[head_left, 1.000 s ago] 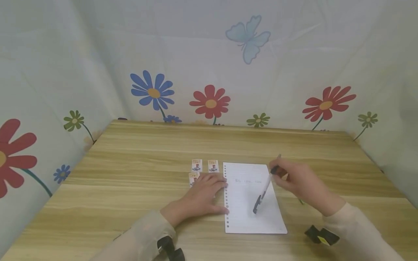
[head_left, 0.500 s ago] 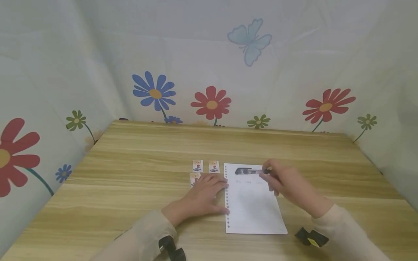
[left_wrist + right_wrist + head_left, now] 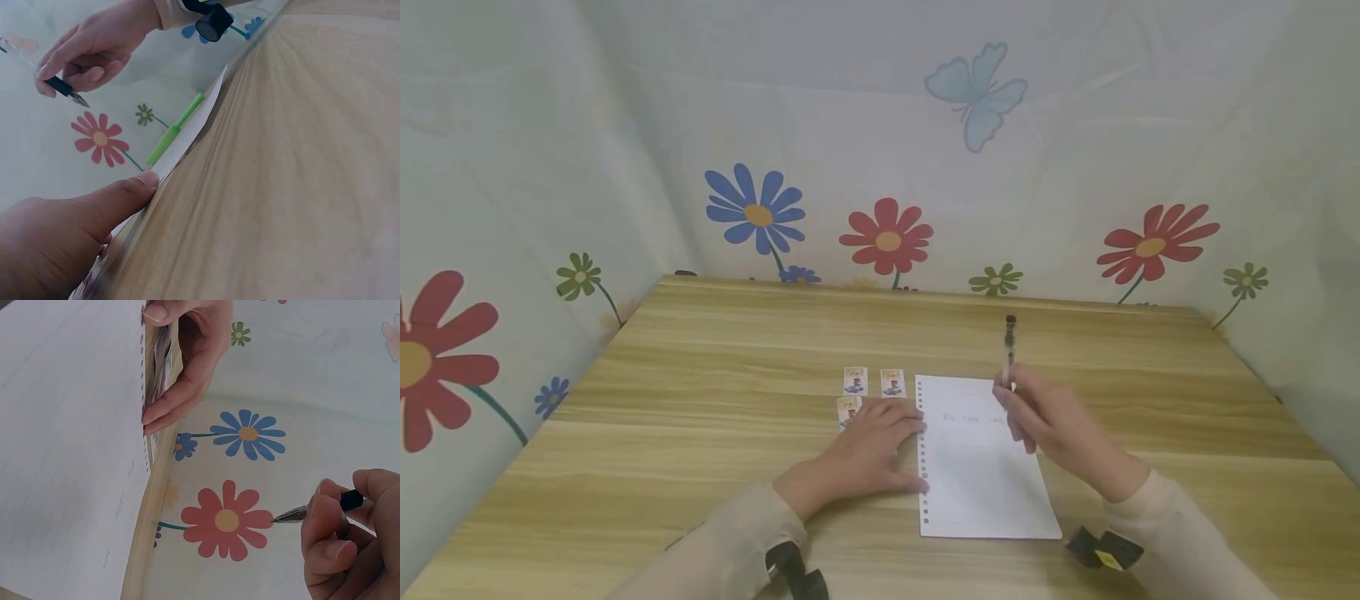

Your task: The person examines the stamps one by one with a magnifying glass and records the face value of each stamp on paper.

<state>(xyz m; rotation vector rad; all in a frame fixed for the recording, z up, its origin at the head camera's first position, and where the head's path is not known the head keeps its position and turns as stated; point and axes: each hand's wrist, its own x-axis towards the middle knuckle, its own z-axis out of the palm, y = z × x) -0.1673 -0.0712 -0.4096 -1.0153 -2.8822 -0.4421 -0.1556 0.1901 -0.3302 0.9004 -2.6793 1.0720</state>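
My right hand (image 3: 1060, 429) pinches a gel pen (image 3: 1010, 343) above the upper right part of a sheet of loose-leaf paper (image 3: 977, 483). In the right wrist view the pen's bare metal tip (image 3: 290, 515) shows clear of the paper, and its dark grip lies between thumb and fingers. Faint handwriting (image 3: 972, 418) runs in one short row near the top of the sheet. My left hand (image 3: 865, 458) rests on the table, fingertips and thumb at the punched left edge. Small picture cards lie beside it, one (image 3: 849, 410) partly under the fingers.
Two more picture cards, one left (image 3: 855, 381) and one right (image 3: 892, 383), lie beyond my left hand. A bright green stick-like thing (image 3: 165, 145) lies past the sheet in the left wrist view. A flowered curtain (image 3: 775, 100) closes off the wooden table's (image 3: 737, 333) far side.
My right hand has moved a little left over the paper. The pen has swung from pointing down, through lying level, to its far end pointing away. My left hand has stayed put.
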